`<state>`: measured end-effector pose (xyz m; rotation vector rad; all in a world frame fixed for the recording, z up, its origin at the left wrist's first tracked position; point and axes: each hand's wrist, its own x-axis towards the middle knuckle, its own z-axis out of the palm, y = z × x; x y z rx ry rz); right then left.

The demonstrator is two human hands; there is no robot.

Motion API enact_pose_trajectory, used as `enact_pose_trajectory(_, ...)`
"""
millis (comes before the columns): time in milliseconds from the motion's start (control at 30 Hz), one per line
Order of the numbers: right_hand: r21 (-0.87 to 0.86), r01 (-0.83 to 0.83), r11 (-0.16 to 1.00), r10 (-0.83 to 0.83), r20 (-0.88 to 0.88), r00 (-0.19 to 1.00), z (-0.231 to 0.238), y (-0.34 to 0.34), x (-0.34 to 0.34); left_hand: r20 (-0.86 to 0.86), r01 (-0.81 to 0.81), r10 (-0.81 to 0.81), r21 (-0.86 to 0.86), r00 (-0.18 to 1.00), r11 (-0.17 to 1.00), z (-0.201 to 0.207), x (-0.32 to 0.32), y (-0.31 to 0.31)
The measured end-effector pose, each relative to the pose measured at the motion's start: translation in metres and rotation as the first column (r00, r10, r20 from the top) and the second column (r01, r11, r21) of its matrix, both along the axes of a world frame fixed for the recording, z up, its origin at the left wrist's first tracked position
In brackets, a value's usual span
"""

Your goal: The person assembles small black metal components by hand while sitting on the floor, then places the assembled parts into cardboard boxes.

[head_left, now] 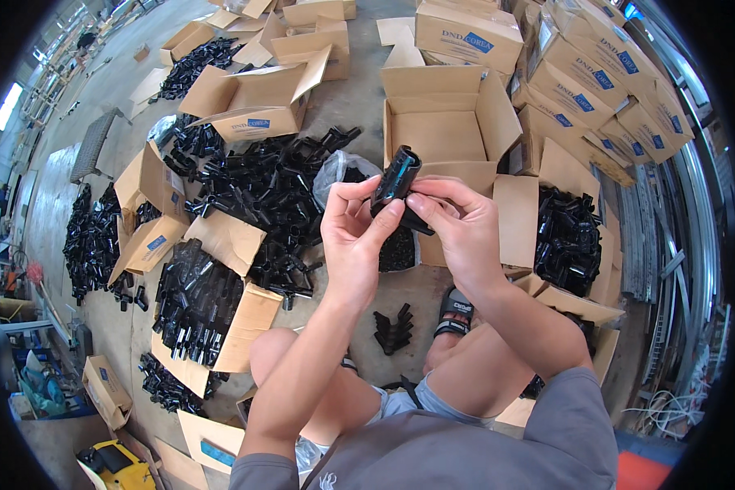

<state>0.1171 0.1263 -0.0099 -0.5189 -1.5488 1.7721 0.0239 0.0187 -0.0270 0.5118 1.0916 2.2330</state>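
Observation:
Up in front of my chest, both hands hold one black plastic pipe fitting (401, 169). Its round open end points up and away, and a branch slants off toward the lower right. My left hand (351, 237) pinches its left side between thumb and fingers. With thumb and fingertips, my right hand (463, 229) grips it from the right, around the branch. Beneath my hands, a small cluster of black fittings (393, 329) lies on the floor between my feet. A container of small black pieces (398, 250) shows partly behind my hands.
Heaped black fittings (249, 184) cover the floor ahead and left. Open cartons of fittings stand left (253, 327) and right (608, 261). An open carton (434, 126) stands ahead, with stacked closed cartons (596, 82) at the far right. Long metal profiles (670, 237) lie along the right.

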Motion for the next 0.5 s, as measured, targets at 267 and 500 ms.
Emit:
enact_pose_trajectory(267, -0.028, -0.04, 0.999, 0.041, 0.036, 0.999, -0.001, -0.002, -0.003, -0.083, -0.013, 0.011, -0.028, 0.997, 1.0, -0.009, -0.006, -0.006)
enact_pose_trajectory(500, 0.081, -0.01, 0.997, 0.007, 0.049, 0.999, -0.003, -0.003, -0.003, -0.09, -0.01, 0.007, -0.035, 0.996, 0.999, -0.002, -0.003, -0.007)
